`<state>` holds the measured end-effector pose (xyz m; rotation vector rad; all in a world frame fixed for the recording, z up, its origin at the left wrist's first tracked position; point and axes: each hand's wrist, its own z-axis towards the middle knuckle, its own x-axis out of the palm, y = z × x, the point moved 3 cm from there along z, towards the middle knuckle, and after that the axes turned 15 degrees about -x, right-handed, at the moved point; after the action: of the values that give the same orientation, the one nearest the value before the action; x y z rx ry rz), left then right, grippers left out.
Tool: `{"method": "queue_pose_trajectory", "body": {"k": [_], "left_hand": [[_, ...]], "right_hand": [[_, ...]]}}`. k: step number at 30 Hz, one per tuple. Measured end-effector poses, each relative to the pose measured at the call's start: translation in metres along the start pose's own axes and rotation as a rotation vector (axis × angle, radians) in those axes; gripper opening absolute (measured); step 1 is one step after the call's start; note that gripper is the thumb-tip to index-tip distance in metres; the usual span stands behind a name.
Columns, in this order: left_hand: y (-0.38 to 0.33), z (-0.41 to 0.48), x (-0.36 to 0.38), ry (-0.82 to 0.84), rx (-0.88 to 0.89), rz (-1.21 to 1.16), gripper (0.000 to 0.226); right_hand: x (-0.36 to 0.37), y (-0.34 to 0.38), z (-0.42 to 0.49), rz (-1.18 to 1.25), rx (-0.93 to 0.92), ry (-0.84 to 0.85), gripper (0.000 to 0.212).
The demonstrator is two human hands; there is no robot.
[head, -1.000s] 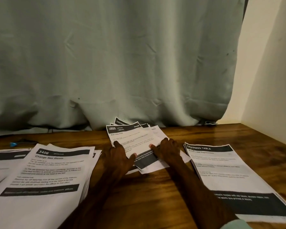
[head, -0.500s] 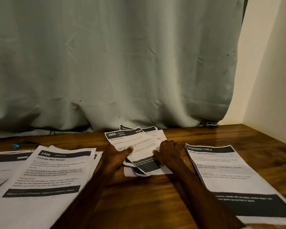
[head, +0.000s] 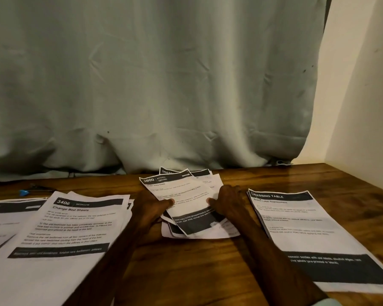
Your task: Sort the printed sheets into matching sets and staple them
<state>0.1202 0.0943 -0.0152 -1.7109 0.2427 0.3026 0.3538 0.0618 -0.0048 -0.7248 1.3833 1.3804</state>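
Mid-bench, the left grip (head: 152,208) and right grip (head: 228,200) each pinch a side edge of a crinkled white, black-banded "3800 Kitchen" paper sheet (head: 186,195), atop a fanned, partly hidden pile (head: 208,234) on the glossy brown wooden bench (head: 197,272); its small print is unreadable.

Fanned middle stack (head: 187,195) between Change Bed Sheets pile (head: 71,226) and Dressing Table pile (head: 307,228).

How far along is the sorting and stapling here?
Partly sorted: a Bed Sheets stack lies at left and a Dressing Table stack at right. In hand: left hand and right hand pinch the Kitchen sheet atop the middle pile. Left to do: that pile is mixed, with a Dressing header showing behind; no stapler or staples are visible, so stapling looks unstarted.
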Motion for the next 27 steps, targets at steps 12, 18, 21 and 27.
{"method": "queue_pose_trajectory", "body": {"k": [12,18,21,27], "left_hand": [[0.001,0.004,0.001,0.034,0.07,0.202,0.056],[0.006,0.005,0.001,0.116,0.037,0.105,0.04],[0.004,0.0,0.0,0.129,0.01,-0.142,0.038],[-0.029,-0.011,-0.016,0.231,0.054,-0.499,0.043]], "right_hand": [[-0.027,-0.017,-0.004,0.435,0.018,0.046,0.061],[-0.034,-0.016,-0.001,0.69,-0.114,-0.071,0.041],[-0.048,-0.014,-0.004,0.9,-0.183,-0.147,0.038],[-0.069,0.0,-0.018,1.235,-0.253,-0.22,0.028]]}}
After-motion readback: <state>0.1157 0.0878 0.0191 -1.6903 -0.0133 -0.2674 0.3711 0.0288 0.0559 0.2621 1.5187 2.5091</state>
